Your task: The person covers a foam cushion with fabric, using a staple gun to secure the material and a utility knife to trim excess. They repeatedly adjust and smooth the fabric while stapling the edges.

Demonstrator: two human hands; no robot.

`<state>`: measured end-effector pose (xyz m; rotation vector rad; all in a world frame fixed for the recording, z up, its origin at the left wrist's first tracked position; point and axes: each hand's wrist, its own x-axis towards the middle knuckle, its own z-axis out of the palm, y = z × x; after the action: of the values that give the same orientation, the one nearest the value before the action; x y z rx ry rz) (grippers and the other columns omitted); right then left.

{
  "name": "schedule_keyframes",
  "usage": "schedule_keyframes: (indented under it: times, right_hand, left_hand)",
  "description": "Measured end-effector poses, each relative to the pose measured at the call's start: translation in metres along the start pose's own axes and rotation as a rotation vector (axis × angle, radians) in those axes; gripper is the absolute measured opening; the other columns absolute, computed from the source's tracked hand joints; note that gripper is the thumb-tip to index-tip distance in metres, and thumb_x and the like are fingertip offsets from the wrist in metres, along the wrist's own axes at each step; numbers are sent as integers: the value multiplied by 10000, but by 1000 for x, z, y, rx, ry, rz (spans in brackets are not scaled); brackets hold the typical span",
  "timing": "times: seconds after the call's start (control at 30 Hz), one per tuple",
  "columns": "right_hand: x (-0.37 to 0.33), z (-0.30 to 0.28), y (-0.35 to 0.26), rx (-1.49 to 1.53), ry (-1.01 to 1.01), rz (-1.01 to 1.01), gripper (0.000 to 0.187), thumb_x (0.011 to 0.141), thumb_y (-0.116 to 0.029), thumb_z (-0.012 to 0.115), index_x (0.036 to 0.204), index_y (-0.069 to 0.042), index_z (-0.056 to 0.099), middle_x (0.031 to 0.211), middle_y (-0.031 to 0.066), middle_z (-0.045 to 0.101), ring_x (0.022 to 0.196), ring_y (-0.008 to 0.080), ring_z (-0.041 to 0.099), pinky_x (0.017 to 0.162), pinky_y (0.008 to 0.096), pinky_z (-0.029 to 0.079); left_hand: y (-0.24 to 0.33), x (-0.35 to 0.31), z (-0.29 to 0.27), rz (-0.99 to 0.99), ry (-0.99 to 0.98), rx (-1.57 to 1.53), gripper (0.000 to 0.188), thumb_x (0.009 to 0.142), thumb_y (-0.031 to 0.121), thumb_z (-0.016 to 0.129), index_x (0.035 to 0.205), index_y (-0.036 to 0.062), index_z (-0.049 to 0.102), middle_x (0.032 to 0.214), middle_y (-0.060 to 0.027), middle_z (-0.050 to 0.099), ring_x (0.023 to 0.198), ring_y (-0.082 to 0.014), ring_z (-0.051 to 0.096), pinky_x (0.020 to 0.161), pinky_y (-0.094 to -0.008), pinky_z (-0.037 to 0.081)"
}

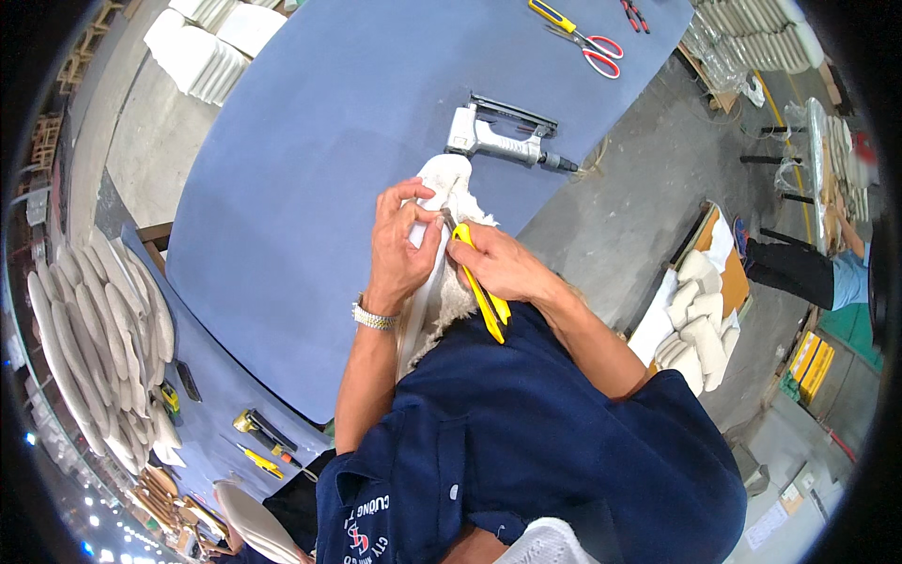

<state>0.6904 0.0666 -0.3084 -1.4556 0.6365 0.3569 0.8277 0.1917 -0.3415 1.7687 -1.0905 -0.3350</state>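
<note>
A white padded piece (445,177) with ragged cloth edges lies lengthwise between my hands and my body, its far end on the blue table. My left hand (402,240) pinches the cloth edge on its left side, thumb and forefinger pressed together. In my right hand (503,263) is a yellow-handled tool (486,305), its dark tip touching the cloth beside my left fingertips. Its lower end looks split in two; its exact kind is unclear. Just beyond the padded piece lies a silver staple gun (498,141).
Red-handled scissors (601,56) and a yellow-handled screwdriver (552,15) lie at the blue table's (291,188) far right. Stacked pale pads (99,329) stand at left, near another staple gun (266,430) and a yellow cutter (263,462). A trolley (658,310) with pads stands right; a person (808,273) is beyond.
</note>
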Motion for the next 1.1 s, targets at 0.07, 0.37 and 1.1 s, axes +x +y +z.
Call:
schedule_keyframes:
  times: [0.07,0.37,1.1]
  right_hand:
    - [0,1,0,16,-28,24,327,1036,-307,489,906,-19,573,695,83,627,627,204,616,603,381,496]
    - [-21,-18,-12,551,65,-307,219,1077,-223,559,1157,-31,627,792,16,632,658,97,590,617,271,506]
    - [-95,-151,531,184,916,785,204,888,-138,719,729,-43,633,622,69,621,515,197,608,460,358,483]
  left_hand:
    - [-1,-1,0,-50,76,-112,88,856,-23,710,883,35,649,1192,-123,631,1250,-322,587,1043,-442,466]
    - [23,-5,-21,-181,271,-407,60,910,-31,705,951,12,696,1199,-132,644,1202,-265,611,1034,-394,484]
    - [-28,-114,-111,-773,369,86,518,1023,178,652,1494,14,512,1475,-159,568,1321,-258,561,1096,-391,447]
